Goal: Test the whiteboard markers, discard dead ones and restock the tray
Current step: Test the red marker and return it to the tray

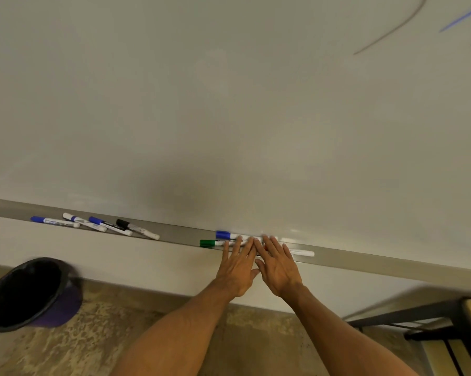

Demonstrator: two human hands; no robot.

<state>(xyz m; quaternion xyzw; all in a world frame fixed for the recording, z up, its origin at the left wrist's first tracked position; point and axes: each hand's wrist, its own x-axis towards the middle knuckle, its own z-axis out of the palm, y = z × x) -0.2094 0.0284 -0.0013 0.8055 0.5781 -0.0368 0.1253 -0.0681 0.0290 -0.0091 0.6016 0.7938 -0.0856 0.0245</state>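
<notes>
Head view: our left hand (237, 267) and right hand (279, 267) lie side by side, palms down and fingers straight. Their first fingers touch at the tips, and the fingertips rest on a small cluster of markers in the tray (392, 263). Neither hand curls round anything.

From under the left fingers a blue-capped marker (223, 235) juts out against the whiteboard (229, 104). Just in front of it, a green-capped marker (207, 243) lies along the tray's front lip. A white marker end (302, 252) sticks out past the right hand, and a speck of red shows between that hand's fingers, though we cannot tell what it belongs to.

Well to the left, four more markers (93, 223) lie slantwise in a loose row, one of them black-capped (123, 223). A bare stretch of tray lies between that row and our cluster, and right of our hands the tray runs bare to the frame's edge.

Below the lip there is plain wall down to the floor. A black bin (25, 291) stands open on the floor at lower left, well apart from our arms. A dark-framed piece of furniture (459, 335) crowds the lower right corner, near our right forearm. A grey stroke (397, 25) and a blue stroke (459, 19) mark the board's upper right.
</notes>
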